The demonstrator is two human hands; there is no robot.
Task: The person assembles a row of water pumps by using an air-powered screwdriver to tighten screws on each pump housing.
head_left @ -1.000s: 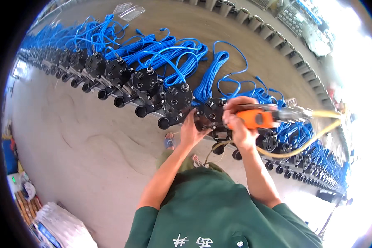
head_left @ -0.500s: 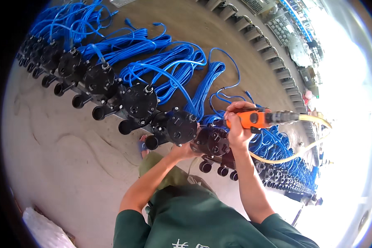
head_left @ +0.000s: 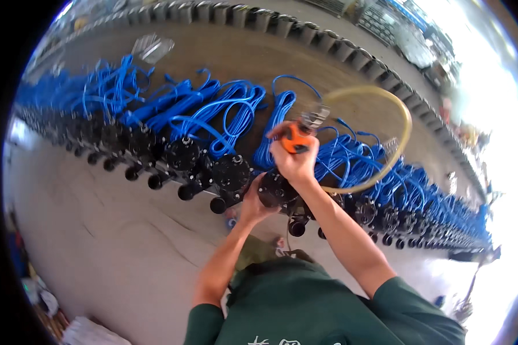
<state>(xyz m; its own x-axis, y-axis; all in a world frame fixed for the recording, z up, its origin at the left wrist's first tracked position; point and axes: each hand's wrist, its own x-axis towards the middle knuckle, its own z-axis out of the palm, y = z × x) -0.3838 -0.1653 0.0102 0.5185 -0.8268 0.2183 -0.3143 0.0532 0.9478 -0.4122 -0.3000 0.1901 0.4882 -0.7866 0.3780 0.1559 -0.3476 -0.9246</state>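
Observation:
My right hand [head_left: 293,161] is closed around an orange air tool [head_left: 297,138], held over a black round-topped unit with a side outlet, much like a pump. The tool's metal coupling [head_left: 315,117] points away from me, slightly blurred, and a yellowish air hose [head_left: 409,129] loops out from it to the right. The tool's working tip is hidden by my hand and cannot be made out. Against the near left side of that black pump unit [head_left: 275,190], my left hand [head_left: 255,202] is wrapped, steadying it. Part of the unit lies behind my right wrist.
Similar black units [head_left: 230,172] stand in a long row to both sides, their outlets facing me. Bundles of blue cable [head_left: 239,109] lie behind them on the brown surface. Grey metal cylinders [head_left: 286,26] line the far edge. A plastic bag [head_left: 153,49] lies at the far left.
The view has swung round. The orange tool has turned from lying sideways to pointing away, and the hose now loops higher. My left hand shows more on the unit's near side.

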